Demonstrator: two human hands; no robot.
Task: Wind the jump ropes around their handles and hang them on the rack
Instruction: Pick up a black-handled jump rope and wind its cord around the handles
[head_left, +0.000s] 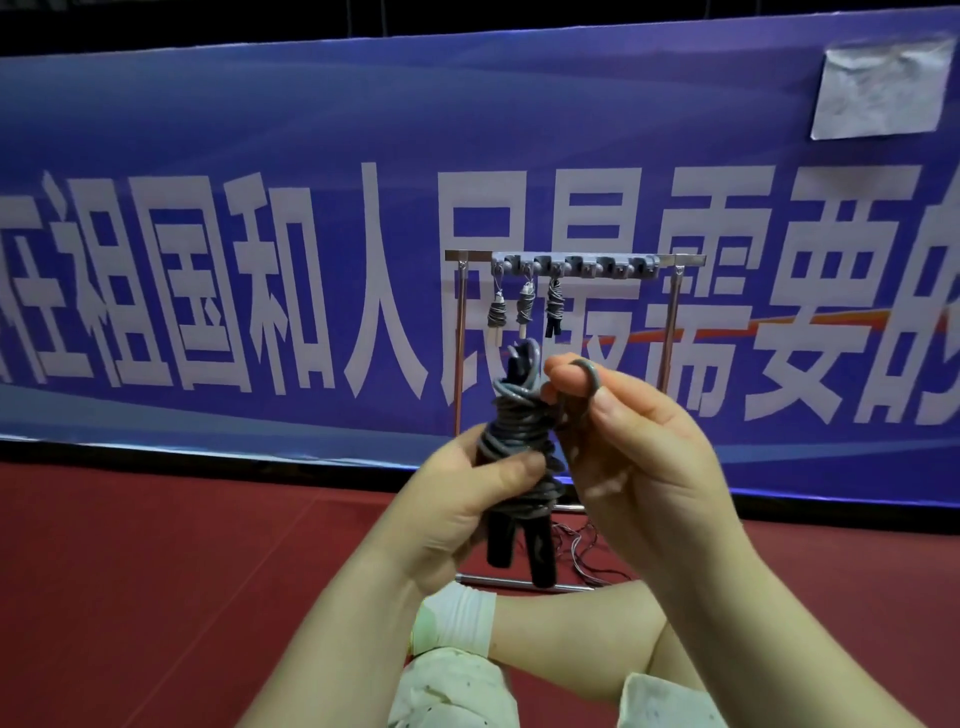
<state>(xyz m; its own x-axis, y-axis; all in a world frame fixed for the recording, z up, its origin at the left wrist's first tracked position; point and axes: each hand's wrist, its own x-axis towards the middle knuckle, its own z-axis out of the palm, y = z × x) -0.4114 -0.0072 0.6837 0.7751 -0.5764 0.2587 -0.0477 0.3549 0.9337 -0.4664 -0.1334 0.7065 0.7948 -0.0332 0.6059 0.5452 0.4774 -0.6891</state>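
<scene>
A jump rope (514, 441) with two black handles and grey cord wound round them is upright in front of me. My left hand (452, 499) grips the wound bundle at its middle. My right hand (639, 467) pinches a loop of the grey cord (592, 379) just right of the bundle's top. Behind stands a small metal rack (670, 317) with a row of grey hooks. Three wound jump ropes (524, 312) hang from its left hooks; the hooks to the right are bare.
A blue banner (260, 208) with white characters runs across the back. The floor (156, 571) is dark red. Loose thin cords (587, 556) lie by the rack's base. My knees and a white sock (457, 618) sit below my hands.
</scene>
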